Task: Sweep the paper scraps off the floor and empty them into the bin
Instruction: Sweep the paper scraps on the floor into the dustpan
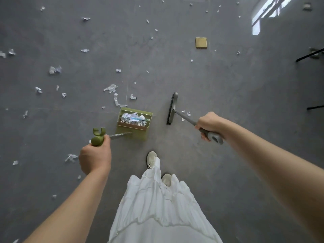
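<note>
- Floor (228,95): grey, with paper scraps (110,88) lying mostly to my left and ahead; a few small ones sit beside the broom shaft on my right.
- Dustpan (134,124): green, standing on the floor just ahead of my feet, with a heap of scraps inside it near its far edge.
- Left hand (95,157): I hold the dustpan's green handle top (98,137), fingers curled round it; a metal shaft runs from there down to the pan.
- Right hand (209,124): I grip the grey broom handle near its end, fingers wrapped round it.
- Broom (172,108): head lies on the floor just right of the dustpan, not touching it, bristles facing the pan.
- Bin: I cannot see one in view.
- Tile (201,42): a small gold square set in the floor, well beyond the broom.
- Shoes (152,159): pale, below a white skirt (157,207), standing just behind the dustpan.
- Dark bars (309,55) at the right edge; I cannot tell what they belong to.
</note>
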Demonstrator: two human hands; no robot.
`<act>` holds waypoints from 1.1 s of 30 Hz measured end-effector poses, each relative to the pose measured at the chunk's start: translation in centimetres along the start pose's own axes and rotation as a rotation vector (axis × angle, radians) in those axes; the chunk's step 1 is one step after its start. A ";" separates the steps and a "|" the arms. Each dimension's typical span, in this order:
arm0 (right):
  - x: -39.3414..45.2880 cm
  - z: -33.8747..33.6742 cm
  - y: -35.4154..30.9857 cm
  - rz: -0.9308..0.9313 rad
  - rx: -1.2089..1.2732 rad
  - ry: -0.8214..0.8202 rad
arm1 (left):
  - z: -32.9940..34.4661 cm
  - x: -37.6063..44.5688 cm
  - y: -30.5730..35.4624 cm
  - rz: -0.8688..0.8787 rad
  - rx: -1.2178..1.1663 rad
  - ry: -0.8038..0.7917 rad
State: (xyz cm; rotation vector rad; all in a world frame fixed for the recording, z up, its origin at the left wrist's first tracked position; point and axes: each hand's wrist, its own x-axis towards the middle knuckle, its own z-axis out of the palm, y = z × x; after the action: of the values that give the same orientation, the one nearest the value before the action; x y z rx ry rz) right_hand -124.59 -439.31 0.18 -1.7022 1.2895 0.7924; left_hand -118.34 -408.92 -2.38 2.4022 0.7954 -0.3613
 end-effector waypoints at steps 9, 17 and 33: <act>1.3 3.6 -9.8 -0.141 -0.248 -0.066 | -2.4 3.8 0.9 -0.109 -0.042 0.080; 2.0 6.6 -16.6 -0.291 -0.528 -0.059 | -4.7 6.0 0.1 -0.211 -0.072 0.179; 2.9 15.3 -25.8 -0.432 -0.795 -0.221 | -7.7 8.6 -1.5 -0.408 -0.144 0.299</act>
State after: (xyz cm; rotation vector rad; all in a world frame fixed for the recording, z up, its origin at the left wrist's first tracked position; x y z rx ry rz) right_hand -98.97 -423.76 -2.89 -2.3061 0.4187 1.2749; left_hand -111.99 -399.43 -0.49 2.1767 1.4043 -0.0931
